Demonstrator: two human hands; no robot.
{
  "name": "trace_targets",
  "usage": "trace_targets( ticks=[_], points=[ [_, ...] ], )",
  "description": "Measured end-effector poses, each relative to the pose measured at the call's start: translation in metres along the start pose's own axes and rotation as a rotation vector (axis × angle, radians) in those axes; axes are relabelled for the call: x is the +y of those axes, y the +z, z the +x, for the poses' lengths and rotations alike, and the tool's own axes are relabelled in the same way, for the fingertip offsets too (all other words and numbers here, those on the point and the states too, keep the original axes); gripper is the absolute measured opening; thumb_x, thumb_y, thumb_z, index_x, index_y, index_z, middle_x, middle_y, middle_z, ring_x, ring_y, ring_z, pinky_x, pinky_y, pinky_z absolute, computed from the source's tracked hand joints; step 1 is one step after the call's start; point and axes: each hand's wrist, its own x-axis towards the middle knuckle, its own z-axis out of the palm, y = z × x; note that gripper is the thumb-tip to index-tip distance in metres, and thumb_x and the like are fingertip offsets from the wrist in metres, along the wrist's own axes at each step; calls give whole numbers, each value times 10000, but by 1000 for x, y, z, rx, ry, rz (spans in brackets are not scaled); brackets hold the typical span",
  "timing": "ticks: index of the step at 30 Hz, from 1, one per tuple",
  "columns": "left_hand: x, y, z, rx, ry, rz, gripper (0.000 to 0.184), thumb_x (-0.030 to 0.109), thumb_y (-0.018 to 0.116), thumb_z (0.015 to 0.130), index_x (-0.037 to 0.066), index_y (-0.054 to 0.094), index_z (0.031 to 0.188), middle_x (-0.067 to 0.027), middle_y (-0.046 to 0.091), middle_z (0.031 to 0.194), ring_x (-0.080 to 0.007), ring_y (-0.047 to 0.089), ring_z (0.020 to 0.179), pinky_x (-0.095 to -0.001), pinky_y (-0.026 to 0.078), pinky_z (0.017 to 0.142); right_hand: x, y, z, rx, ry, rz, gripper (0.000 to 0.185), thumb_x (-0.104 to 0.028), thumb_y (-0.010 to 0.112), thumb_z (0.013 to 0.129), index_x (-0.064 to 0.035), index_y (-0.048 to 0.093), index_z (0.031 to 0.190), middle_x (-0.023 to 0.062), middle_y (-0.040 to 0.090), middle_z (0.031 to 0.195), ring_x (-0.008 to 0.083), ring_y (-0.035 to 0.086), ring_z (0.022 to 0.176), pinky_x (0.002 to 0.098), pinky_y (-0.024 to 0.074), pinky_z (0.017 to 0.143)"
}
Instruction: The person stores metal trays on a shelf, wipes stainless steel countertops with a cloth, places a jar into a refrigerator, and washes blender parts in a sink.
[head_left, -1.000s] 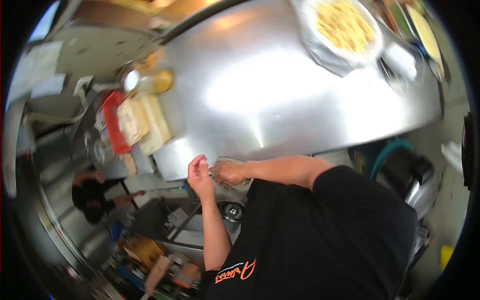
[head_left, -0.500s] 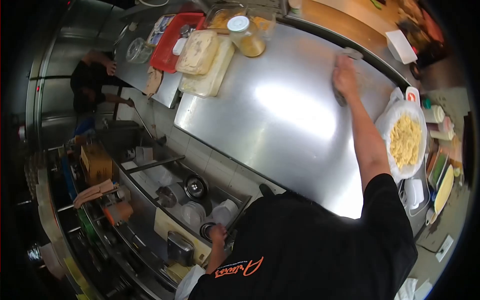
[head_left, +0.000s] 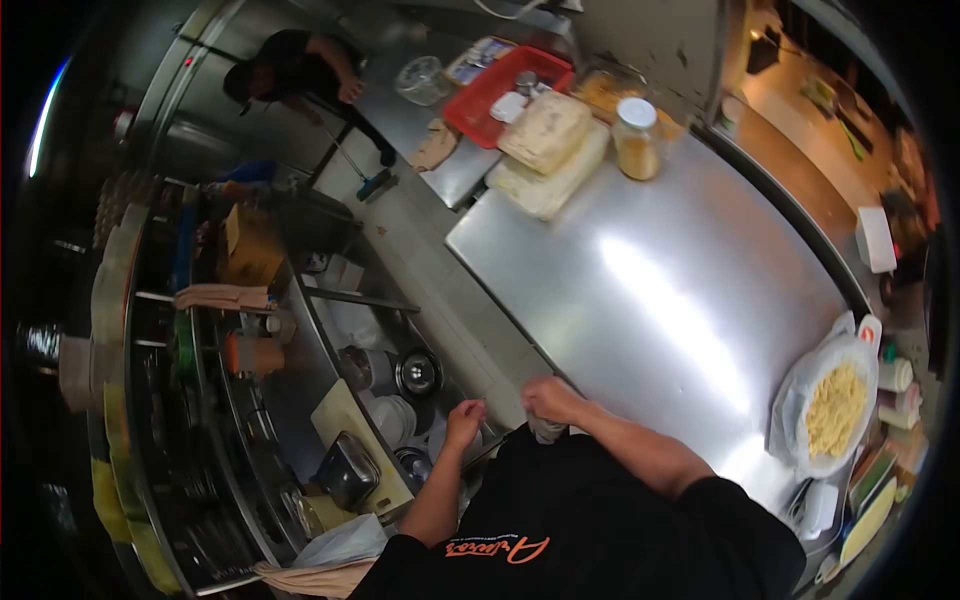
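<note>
My right hand (head_left: 550, 399) is closed around a grey cloth (head_left: 545, 430), which hangs below the fist at the near edge of the steel table (head_left: 560, 290). Close by on the left, my left hand (head_left: 465, 422) is raised with loosely bent fingers and nothing visible in it. It is over the side of the lower shelf unit, near stacked white bowls (head_left: 392, 420) and a metal bowl (head_left: 418, 374). The two hands are apart, in front of my black shirt.
A lined container of yellow shredded food (head_left: 836, 408) stands at the table's right end. Lidded tubs (head_left: 545, 132), a jar (head_left: 637, 140) and a red tray (head_left: 480, 105) are at the far end. Beyond the aisle, a person (head_left: 290, 65) holds a broom (head_left: 374, 185).
My right hand has come back from the table's far side to its near edge with the cloth. My left hand has lifted from the shelf bowls. The view has turned.
</note>
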Motion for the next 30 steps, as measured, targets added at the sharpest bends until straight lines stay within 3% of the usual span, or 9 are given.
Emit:
trace_targets(
  ticks=[4, 6, 10, 13, 19, 21, 23, 26, 30],
  points=[
    [-89, -33, 26, 24, 10, 224, 272, 268, 559, 887, 18, 663, 884, -102, 648, 733, -190, 627, 697, -320, 492, 652, -27, -113, -32, 498, 179, 55, 178, -4, 436, 760, -3, 611, 727, 172, 596, 787, 350, 564, 762, 397, 467, 732],
    [-127, -59, 41, -233, 247, 782, 313, 302, 514, 888, 35, 668, 832, -130, 645, 719, -249, 631, 698, -368, 493, 663, -48, -183, -52, 653, 196, -236, 201, -54, 466, 800, 24, 634, 877, 197, 613, 898, 346, 569, 867, 408, 446, 825],
    [-148, -85, 39, -327, 577, 1017, 380, 339, 439, 884, 54, 660, 762, -156, 639, 716, -351, 617, 724, -443, 483, 688, -21, -241, -98, 435, 576, -754, 690, -352, 672, 768, 18, 431, 1298, 260, 355, 1384, 411, 318, 1290, 443, 273, 1075],
    [-160, -93, 80, -360, 177, 788, 368, 351, 469, 871, 49, 670, 806, -161, 652, 773, -332, 632, 774, -431, 486, 712, 1, -204, -84, 482, 468, -952, 858, -397, 686, 763, 0, 288, 1411, 256, 234, 1470, 418, 188, 1369, 484, 165, 1120],
    [-74, -90, 155, -158, -22, 421, 336, 353, 590, 814, 53, 683, 932, -162, 673, 915, -293, 641, 878, -380, 489, 778, -36, -31, 27, 307, 293, -771, 888, -130, 747, 642, -47, 310, 1411, 211, 279, 1461, 398, 224, 1370, 511, 200, 1115],
    [-69, -91, 195, -160, 60, 278, 334, 352, 603, 810, 55, 681, 941, -155, 675, 920, -287, 639, 882, -373, 488, 783, -7, 5, 77, 324, 83, -943, 636, -33, 677, 636, -37, 510, 1250, 232, 489, 1281, 428, 419, 1229, 508, 318, 1047],
    [-57, -100, 244, -218, 170, 235, 321, 344, 613, 807, 54, 679, 928, -148, 674, 903, -283, 639, 881, -374, 489, 783, 32, 9, 137, 443, -222, -630, 467, 5, 621, 639, -39, 602, 1103, 202, 598, 1086, 403, 538, 1073, 472, 431, 926],
    [-6, -121, 307, -325, 209, 256, 280, 291, 647, 795, 64, 661, 959, -133, 671, 884, -277, 639, 881, -374, 494, 782, 4, -18, 225, 379, 169, -532, 264, -60, 589, 674, -28, 639, 931, 182, 620, 904, 358, 597, 894, 413, 480, 800],
    [136, -169, 354, -151, 476, 413, 367, 235, 668, 783, 93, 594, 1112, -122, 665, 956, -274, 640, 888, -362, 499, 797, -51, -69, 326, 530, 169, -603, 293, -129, 612, 706, -15, 626, 976, 217, 611, 904, 385, 590, 872, 423, 475, 786]
  ],
)
